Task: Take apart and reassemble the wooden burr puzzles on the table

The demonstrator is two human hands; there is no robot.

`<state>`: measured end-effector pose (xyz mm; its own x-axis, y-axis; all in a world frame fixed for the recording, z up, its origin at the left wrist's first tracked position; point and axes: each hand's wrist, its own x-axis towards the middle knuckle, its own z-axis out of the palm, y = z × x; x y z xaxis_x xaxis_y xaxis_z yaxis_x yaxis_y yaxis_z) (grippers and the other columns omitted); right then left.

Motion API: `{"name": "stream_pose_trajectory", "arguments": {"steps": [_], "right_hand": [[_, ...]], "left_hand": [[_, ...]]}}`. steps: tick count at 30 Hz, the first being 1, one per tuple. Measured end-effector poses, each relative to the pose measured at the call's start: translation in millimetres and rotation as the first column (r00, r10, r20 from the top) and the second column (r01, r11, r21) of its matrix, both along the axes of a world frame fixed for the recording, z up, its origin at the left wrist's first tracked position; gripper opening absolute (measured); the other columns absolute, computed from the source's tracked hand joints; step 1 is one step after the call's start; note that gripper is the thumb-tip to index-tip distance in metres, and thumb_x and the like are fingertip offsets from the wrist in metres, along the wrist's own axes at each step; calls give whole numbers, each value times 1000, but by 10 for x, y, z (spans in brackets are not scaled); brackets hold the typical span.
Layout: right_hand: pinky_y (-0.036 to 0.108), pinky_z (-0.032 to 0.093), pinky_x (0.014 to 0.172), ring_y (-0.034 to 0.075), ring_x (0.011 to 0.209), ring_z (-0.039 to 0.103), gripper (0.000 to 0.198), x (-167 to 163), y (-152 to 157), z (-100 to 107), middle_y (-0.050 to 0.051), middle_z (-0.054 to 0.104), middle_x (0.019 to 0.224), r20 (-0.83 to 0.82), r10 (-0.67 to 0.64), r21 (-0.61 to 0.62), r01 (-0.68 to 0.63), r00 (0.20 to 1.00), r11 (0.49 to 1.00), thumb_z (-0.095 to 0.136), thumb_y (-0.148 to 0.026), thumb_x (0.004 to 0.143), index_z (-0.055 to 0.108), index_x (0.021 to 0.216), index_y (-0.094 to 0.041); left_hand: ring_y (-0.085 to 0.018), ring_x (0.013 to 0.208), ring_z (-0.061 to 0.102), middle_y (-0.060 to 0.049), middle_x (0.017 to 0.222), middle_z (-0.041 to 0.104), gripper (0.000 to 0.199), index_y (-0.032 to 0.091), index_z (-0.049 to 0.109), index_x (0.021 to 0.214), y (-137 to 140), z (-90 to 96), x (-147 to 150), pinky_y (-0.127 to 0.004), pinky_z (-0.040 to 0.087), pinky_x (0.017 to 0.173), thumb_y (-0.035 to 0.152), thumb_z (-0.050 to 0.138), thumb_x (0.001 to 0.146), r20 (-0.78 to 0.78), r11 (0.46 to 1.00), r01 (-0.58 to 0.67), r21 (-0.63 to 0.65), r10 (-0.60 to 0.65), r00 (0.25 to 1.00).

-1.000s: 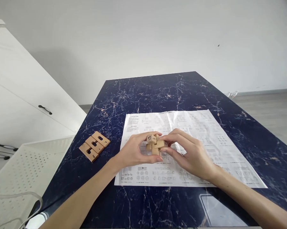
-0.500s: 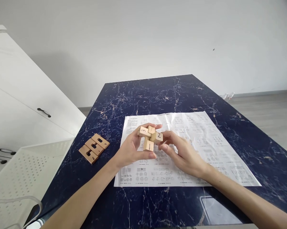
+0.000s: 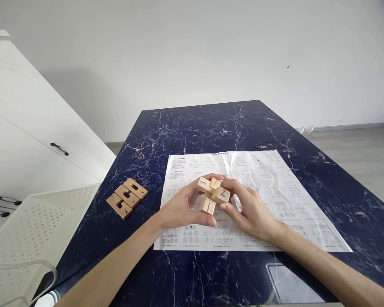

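Between my hands, above a printed sheet, is a wooden interlocking puzzle point(image 3: 213, 194) made of crossed blocks. Its visible block ends carry the numbers 1, 2 and 3. My left hand point(image 3: 187, 202) curls round the puzzle's left side, fingers behind it and thumb below. The thumb and fingers of my right hand point(image 3: 249, 204) pinch the block marked 2 from the right. Left of the sheet lie flat wooden pieces point(image 3: 127, 197) with slots, numbered 1, 2 and 3, side by side; neither hand touches them.
The creased instruction sheet point(image 3: 258, 243) lies on the dark blue marbled table point(image 3: 192, 128). A white cabinet point(image 3: 35, 106) and a perforated white surface point(image 3: 35, 230) stand to the left. A pale cable point(image 3: 44, 263) loops at the lower left. Behind the table is a wall point(image 3: 192, 51).
The puzzle and both hands have shifted slightly right and towards me. My right thumb and fingers have closed in on the block marked 2.
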<state>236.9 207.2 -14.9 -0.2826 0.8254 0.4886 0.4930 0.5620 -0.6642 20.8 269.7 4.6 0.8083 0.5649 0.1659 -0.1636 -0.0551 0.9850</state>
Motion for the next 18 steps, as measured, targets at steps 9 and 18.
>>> {"name": "stream_pose_trajectory", "arguments": {"steps": [9, 18], "right_hand": [[35, 61, 72, 22, 81, 74, 39, -62, -21, 97, 9, 77, 102, -311, 2, -302, -101, 950, 948, 60, -54, 104, 58, 127, -22], [51, 57, 101, 32, 116, 70, 61, -41, -4, 155, 15, 72, 126, -697, 183, -419, -602, 693, 680, 62, -67, 98, 67, 137, -21]], "left_hand": [[-34, 141, 56, -7, 146, 62, 78, 36, 59, 141, -95, 42, 17, -59, 43, 120, 33, 97, 73, 33, 948, -249, 196, 247, 968], [-31, 130, 65, -7, 140, 69, 74, 32, 58, 140, -129, 105, 14, -50, 52, 110, 26, 95, 76, 22, 869, -289, 401, 307, 952]]}}
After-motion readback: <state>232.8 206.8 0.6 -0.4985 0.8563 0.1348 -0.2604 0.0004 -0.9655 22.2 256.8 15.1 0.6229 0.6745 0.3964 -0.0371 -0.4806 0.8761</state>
